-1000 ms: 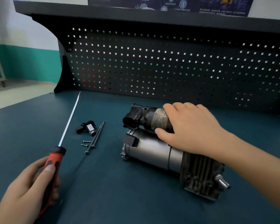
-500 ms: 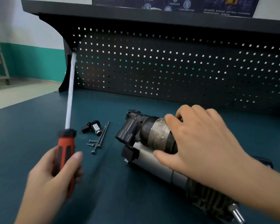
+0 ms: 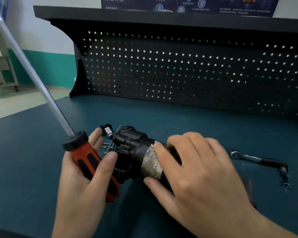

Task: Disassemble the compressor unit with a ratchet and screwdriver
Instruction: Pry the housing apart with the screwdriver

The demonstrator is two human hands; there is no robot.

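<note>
The compressor unit [image 3: 136,153] lies on the blue-green bench [image 3: 33,152], its black end facing left and a worn silver label around its dark cylinder. My right hand [image 3: 196,170] is wrapped over that cylinder and hides the rest of the body. My left hand [image 3: 83,182] grips the red-and-black handle of a long screwdriver [image 3: 93,164]. Its blurred steel shaft points up and to the far left. The handle is right beside the unit's black end. A ratchet [image 3: 260,160] lies on the bench to the right.
Behind the unit lie a small black-and-silver part [image 3: 107,130], loose screws [image 3: 105,146] and long bolts [image 3: 110,146]. A black pegboard [image 3: 179,69] with a shelf on top closes the back of the bench. The floor drops off at the left.
My left hand lifted the screwdriver and brought it right, up against the unit's black end, shaft swinging up and left. My right hand slid the unit closer; the ratchet has come into view.
</note>
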